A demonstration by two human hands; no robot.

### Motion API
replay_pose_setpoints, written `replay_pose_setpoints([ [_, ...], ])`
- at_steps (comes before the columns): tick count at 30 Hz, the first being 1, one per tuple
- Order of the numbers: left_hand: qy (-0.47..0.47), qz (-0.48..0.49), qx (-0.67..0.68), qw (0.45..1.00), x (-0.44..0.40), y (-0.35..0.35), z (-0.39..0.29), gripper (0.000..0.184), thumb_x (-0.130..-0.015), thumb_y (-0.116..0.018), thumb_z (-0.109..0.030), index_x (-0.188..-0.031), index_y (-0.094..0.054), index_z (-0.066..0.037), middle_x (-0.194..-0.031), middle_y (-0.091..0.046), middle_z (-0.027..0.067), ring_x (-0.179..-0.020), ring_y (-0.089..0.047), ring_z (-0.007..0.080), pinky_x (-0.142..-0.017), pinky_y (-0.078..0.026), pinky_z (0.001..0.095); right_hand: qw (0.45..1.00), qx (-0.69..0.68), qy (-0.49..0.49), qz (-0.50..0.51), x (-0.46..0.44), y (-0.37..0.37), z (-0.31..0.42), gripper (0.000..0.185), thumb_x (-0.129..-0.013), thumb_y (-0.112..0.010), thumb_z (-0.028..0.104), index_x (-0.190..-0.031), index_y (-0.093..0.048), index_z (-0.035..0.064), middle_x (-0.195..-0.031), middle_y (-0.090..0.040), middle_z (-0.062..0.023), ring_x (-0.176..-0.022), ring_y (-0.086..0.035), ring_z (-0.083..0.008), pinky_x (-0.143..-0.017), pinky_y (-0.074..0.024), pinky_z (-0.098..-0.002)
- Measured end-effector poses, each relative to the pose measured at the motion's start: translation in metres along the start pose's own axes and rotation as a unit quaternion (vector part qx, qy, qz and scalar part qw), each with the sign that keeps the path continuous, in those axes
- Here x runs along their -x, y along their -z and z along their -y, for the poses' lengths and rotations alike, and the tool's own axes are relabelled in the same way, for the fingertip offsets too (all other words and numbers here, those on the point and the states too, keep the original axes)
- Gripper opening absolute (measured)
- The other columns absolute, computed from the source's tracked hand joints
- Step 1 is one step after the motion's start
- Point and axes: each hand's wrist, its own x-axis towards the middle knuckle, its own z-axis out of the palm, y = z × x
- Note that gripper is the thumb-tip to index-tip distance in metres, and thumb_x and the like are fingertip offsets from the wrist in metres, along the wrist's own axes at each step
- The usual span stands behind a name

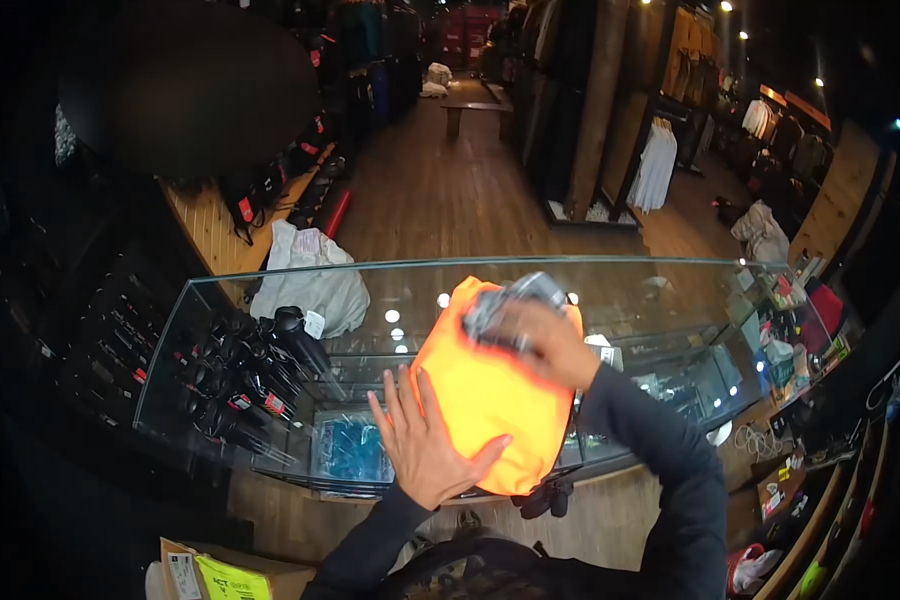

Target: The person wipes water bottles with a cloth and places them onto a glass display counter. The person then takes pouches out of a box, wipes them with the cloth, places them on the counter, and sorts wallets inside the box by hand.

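A bright orange, soft-looking bundle with rounded edges lies on the glass display counter; its exact kind cannot be told. My left hand rests flat on its lower left side, fingers spread and thumb out across the surface. A crumpled grey-and-white checked cloth is bunched under my right hand, whose fingers are closed round it against the upper right of the orange bundle. Motion smears the right hand slightly. Just below the bundle's lower edge shows a black, finger-shaped item, perhaps a glove.
Inside the counter are black items with red tags and blue packaging. White sheeting drapes beyond its left side. An open cardboard box stands at lower left. Clothes racks and a low bench stand beyond.
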Motion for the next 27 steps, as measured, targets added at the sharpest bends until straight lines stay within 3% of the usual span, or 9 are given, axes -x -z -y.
replay_pose_setpoints([
  [2,0.005,0.005,-0.014,1.000,0.003,-0.007,-0.001,0.125,-0.067,-0.070,-0.074,-0.145,-0.026,0.013,-0.148,-0.032,0.0356,-0.142,-0.024,0.0506,-0.116,-0.010,0.0636,0.981,0.054,-0.183,0.034,-0.002,0.015,-0.031,0.034,-0.086,-0.065,0.013,-0.119,-0.067,0.0081,-0.124,-0.063,-0.0167,-0.121,-0.057,-0.0347,-0.106,-0.0432,-0.0460],
  [7,0.041,-0.001,0.043,0.998,0.011,-0.016,0.007,0.141,-0.059,-0.075,-0.076,-0.149,-0.015,0.015,-0.157,-0.016,0.0339,-0.149,-0.012,0.0447,-0.117,-0.004,0.0612,0.984,-0.029,0.054,0.168,-0.012,0.002,0.059,0.047,-0.078,-0.071,0.010,-0.125,-0.066,0.0150,-0.139,-0.053,-0.0175,-0.131,-0.049,-0.0355,-0.111,-0.0391,-0.0459],
  [9,0.058,0.005,0.036,0.998,0.008,-0.011,0.002,0.141,-0.059,-0.076,-0.075,-0.149,-0.015,0.015,-0.158,-0.015,0.0336,-0.150,-0.011,0.0447,-0.117,-0.004,0.0618,0.987,-0.037,0.090,0.130,-0.015,-0.014,0.023,0.049,-0.078,-0.070,0.011,-0.126,-0.064,0.0132,-0.137,-0.055,-0.0137,-0.129,-0.051,-0.0358,-0.109,-0.0408,-0.0464],
  [13,0.079,0.004,0.006,0.997,0.009,-0.009,-0.002,0.143,-0.058,-0.075,-0.077,-0.148,-0.016,0.016,-0.157,-0.013,0.0351,-0.150,-0.007,0.0454,-0.114,0.003,0.0662,0.990,0.019,-0.074,0.121,-0.063,-0.010,-0.016,0.030,-0.086,-0.065,0.017,-0.114,-0.067,0.0052,-0.116,-0.067,-0.0163,-0.107,-0.063,-0.0340,-0.094,-0.0495,-0.0454],
  [18,0.100,0.004,0.030,0.995,0.011,-0.017,0.003,0.146,-0.057,-0.072,-0.082,-0.146,-0.016,0.019,-0.156,-0.013,0.0366,-0.150,-0.003,0.0457,-0.110,0.007,0.0709,0.980,-0.106,0.074,0.154,-0.066,-0.050,0.003,0.030,-0.085,-0.067,0.020,-0.110,-0.068,0.0041,-0.112,-0.068,-0.0180,-0.105,-0.064,-0.0342,-0.094,-0.0486,-0.0403],
  [22,0.111,0.004,0.050,0.993,0.020,-0.017,0.002,0.146,-0.056,-0.072,-0.082,-0.148,-0.015,0.017,-0.158,-0.011,0.0354,-0.150,-0.001,0.0456,-0.111,0.008,0.0694,0.983,-0.040,-0.090,0.154,-0.097,-0.032,-0.032,0.026,-0.089,-0.064,0.025,-0.099,-0.070,0.0018,-0.090,-0.068,-0.0228,-0.083,-0.067,-0.0425,-0.075,-0.0549,-0.0475],
  [23,0.108,-0.019,0.059,0.992,0.015,-0.021,0.004,0.146,-0.055,-0.074,-0.080,-0.149,-0.014,0.015,-0.158,-0.010,0.0343,-0.150,-0.002,0.0448,-0.112,0.007,0.0681,0.968,0.085,-0.099,0.216,-0.095,-0.037,-0.010,0.026,-0.089,-0.064,0.025,-0.101,-0.070,0.0022,-0.098,-0.069,-0.0216,-0.092,-0.067,-0.0392,-0.082,-0.0541,-0.0458],
  [25,0.110,-0.013,0.072,0.991,0.019,-0.022,0.005,0.147,-0.056,-0.073,-0.082,-0.149,-0.013,0.016,-0.158,-0.009,0.0352,-0.150,0.000,0.0451,-0.111,0.008,0.0687,0.964,-0.023,0.119,0.237,-0.089,-0.032,0.037,0.031,-0.088,-0.065,0.022,-0.111,-0.066,0.0011,-0.114,-0.067,-0.0183,-0.112,-0.062,-0.0332,-0.098,-0.0488,-0.0420],
  [27,0.103,-0.011,0.075,0.992,0.014,-0.020,0.006,0.148,-0.056,-0.072,-0.082,-0.147,-0.013,0.018,-0.158,-0.009,0.0364,-0.150,0.000,0.0454,-0.111,0.009,0.0689,0.964,-0.108,0.106,0.221,-0.080,-0.042,0.009,0.028,-0.090,-0.066,0.019,-0.110,-0.066,0.0002,-0.109,-0.068,-0.0183,-0.105,-0.065,-0.0344,-0.092,-0.0515,-0.0422],
])
